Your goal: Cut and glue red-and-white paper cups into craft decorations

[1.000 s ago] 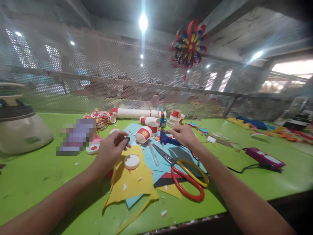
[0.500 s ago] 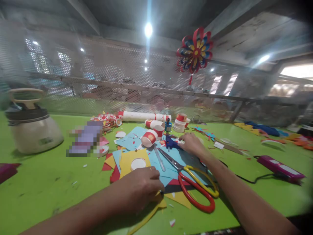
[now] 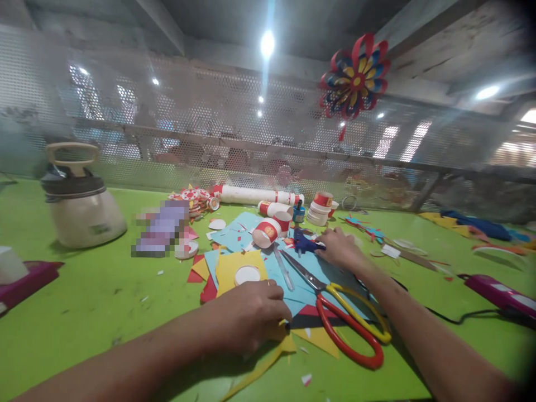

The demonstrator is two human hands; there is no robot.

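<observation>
My left hand (image 3: pixel 253 315) is curled palm-down near the table's front, beside a yellow paper sheet (image 3: pixel 224 265) bearing a white disc (image 3: pixel 247 274). A small dark bit shows at its fingertips; what they grip is mostly hidden. A narrow yellow paper strip (image 3: pixel 255 374) trails below it. My right hand (image 3: pixel 341 248) reaches farther forward, fingers closed at the edge of a dark blue cut-paper piece (image 3: pixel 305 241). Between my hands lie large scissors (image 3: pixel 320 287) with red and yellow handles, blades partly apart. A clear, slim pen-like tool (image 3: pixel 285 271) rests left of the blades on light blue paper (image 3: pixel 234 237).
Red-and-white paper cups (image 3: pixel 267 233) and a long white tube (image 3: pixel 255 194) lie at the back. A large jug (image 3: pixel 81 212) stands left, near a pixelated flat object (image 3: pixel 163 229). Magenta devices (image 3: pixel 500 293) sit at both sides. A paper flower (image 3: pixel 355 81) hangs above.
The view has turned slightly left, so everything appears farther right. My hands stay in nearly the same places, the right still at the dark blue paper piece.
</observation>
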